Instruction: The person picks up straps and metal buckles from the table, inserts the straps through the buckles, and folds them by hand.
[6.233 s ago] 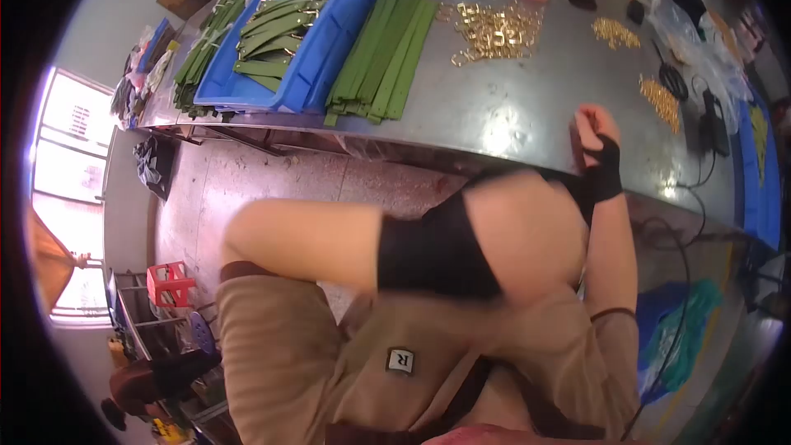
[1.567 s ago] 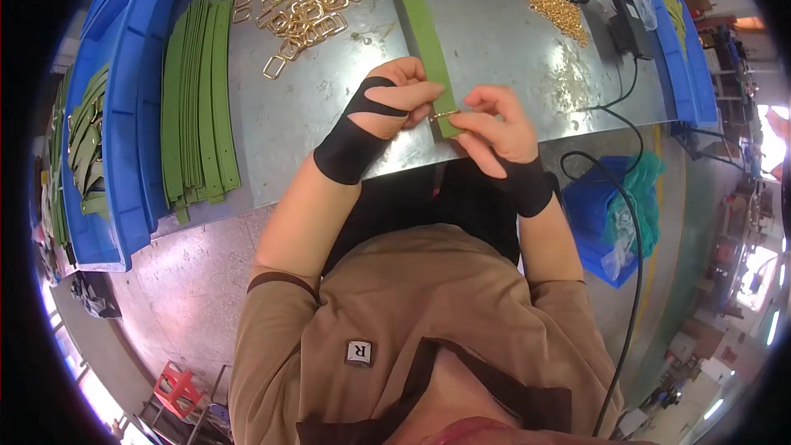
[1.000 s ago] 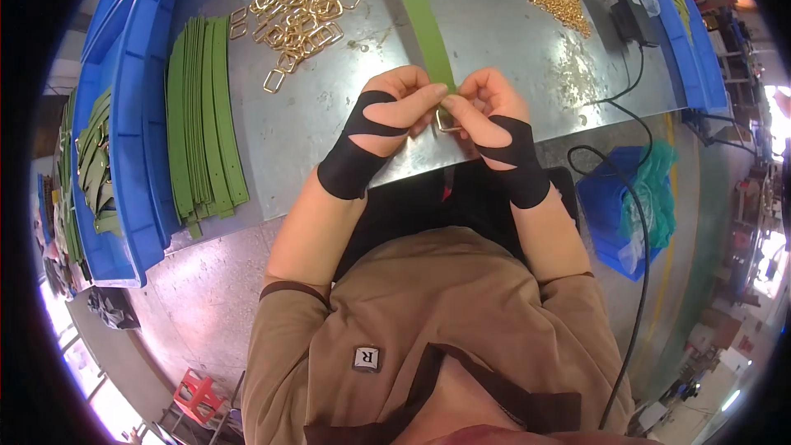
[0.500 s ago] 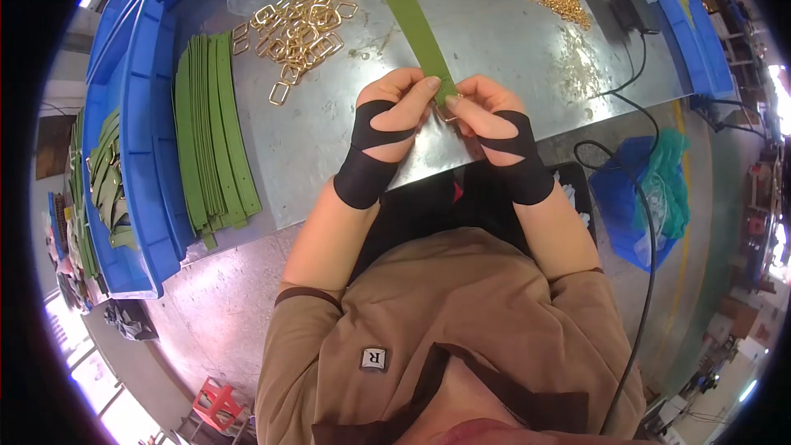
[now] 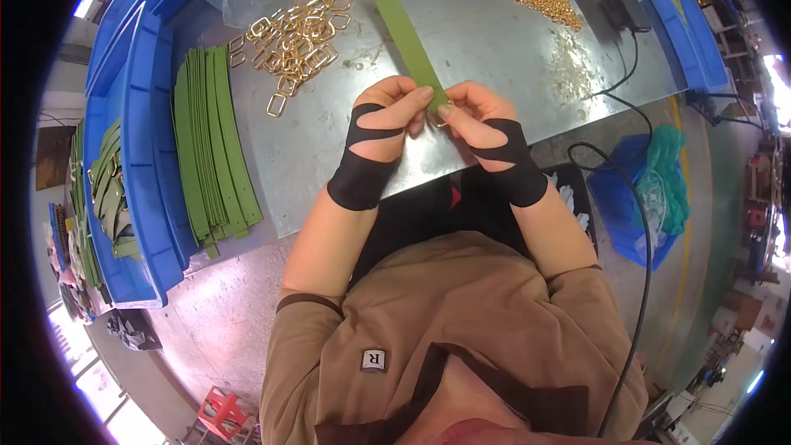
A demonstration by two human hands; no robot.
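Left hand point(image 5: 384, 121) and right hand point(image 5: 484, 122), fingers closed, pinch the green strap point(image 5: 399, 26) from either side — gold ring point(image 5: 441, 124) at that near end — its length slanting away leftward over the table point(image 5: 494, 58).

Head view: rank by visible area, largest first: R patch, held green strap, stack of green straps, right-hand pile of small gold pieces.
1. Stack of green straps
2. Held green strap
3. Pile of small gold pieces
4. R patch
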